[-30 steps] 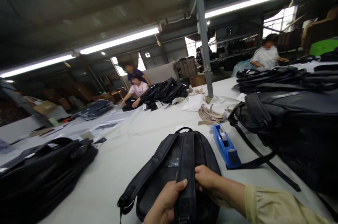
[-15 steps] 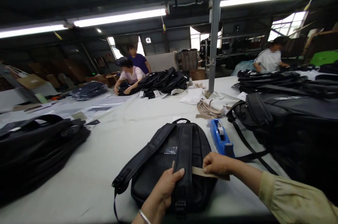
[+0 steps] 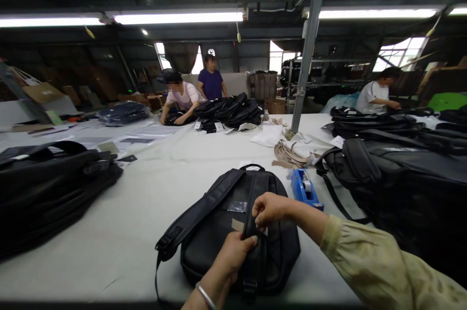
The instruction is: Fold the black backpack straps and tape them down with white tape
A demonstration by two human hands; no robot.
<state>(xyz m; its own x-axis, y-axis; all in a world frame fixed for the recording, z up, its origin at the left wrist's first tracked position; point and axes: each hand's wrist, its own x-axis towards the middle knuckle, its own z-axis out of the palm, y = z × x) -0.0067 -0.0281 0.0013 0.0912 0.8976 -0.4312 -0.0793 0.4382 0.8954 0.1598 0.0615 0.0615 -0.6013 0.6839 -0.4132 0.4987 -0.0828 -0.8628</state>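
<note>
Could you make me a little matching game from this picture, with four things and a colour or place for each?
Things:
1. backpack
2. tape dispenser
3. bracelet
4. sleeve

Colours and places:
A. silver, around a wrist
B. pale yellow
C. black, beneath the left hand and right hand
D. blue, on the table

Pairs: 1-C, 2-D, 3-A, 4-B

A black backpack [image 3: 215, 244] lies flat on the pale bench [image 3: 134, 232], straps up, its top handle [image 3: 253, 166] pointing away from the viewer. The left strap [image 3: 204, 205] slants out past the edge; the right strap [image 3: 259, 187] runs lengthwise. A tan strip [image 3: 237, 225] pokes out from under the right strap, just below a shiny clear patch [image 3: 237, 207].
</note>
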